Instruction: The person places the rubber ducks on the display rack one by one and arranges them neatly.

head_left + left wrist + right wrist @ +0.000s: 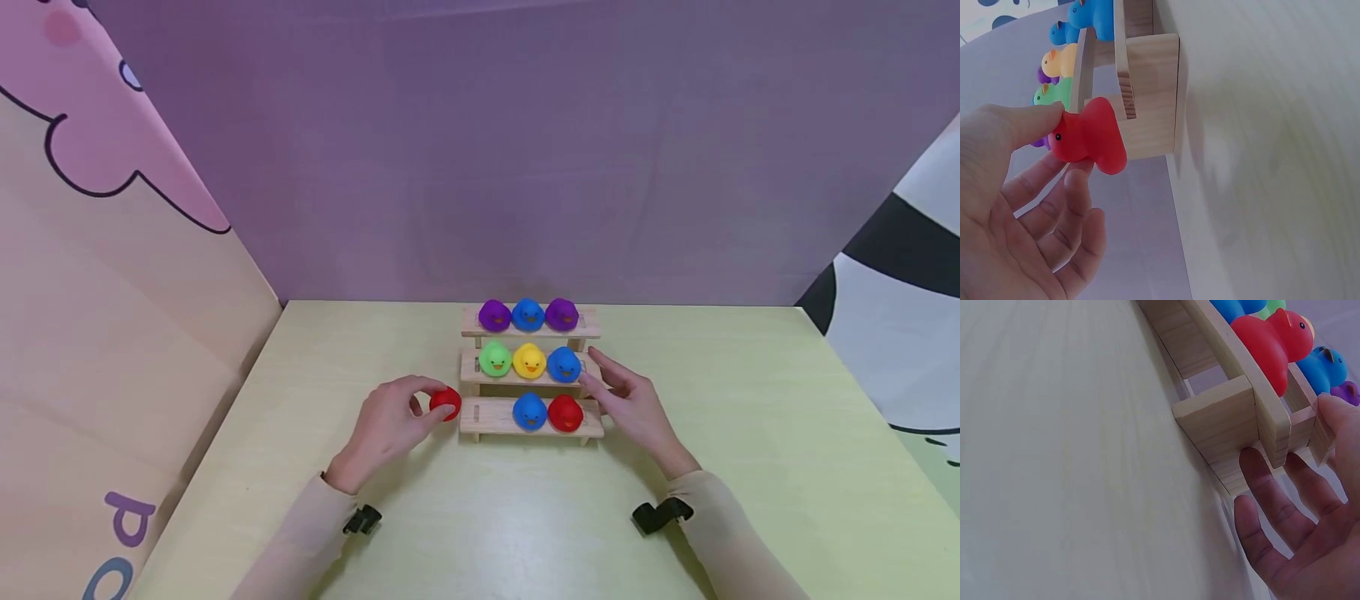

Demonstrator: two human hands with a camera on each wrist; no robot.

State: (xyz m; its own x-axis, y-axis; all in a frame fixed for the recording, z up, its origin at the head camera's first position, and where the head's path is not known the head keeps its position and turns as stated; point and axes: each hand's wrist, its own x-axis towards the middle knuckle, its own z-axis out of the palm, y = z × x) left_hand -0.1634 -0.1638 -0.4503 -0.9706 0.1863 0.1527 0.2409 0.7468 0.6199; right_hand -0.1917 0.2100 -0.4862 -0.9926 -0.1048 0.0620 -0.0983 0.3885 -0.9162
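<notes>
A red toy duck is pinched between the thumb and fingers of my left hand, just off the left end of the lowest shelf. The three-tier wooden stand carries several small ducks. On its bottom tier sit a blue duck and another red duck, with bare wood to their left. My right hand grips the right end of the middle tier, thumb near a blue duck. In the right wrist view, its lower fingers spread beside the stand's end.
A green duck and a yellow duck share the middle tier. The top tier holds two purple ducks with a blue duck between them. Behind the pale table rises a purple backdrop; printed panels flank both sides.
</notes>
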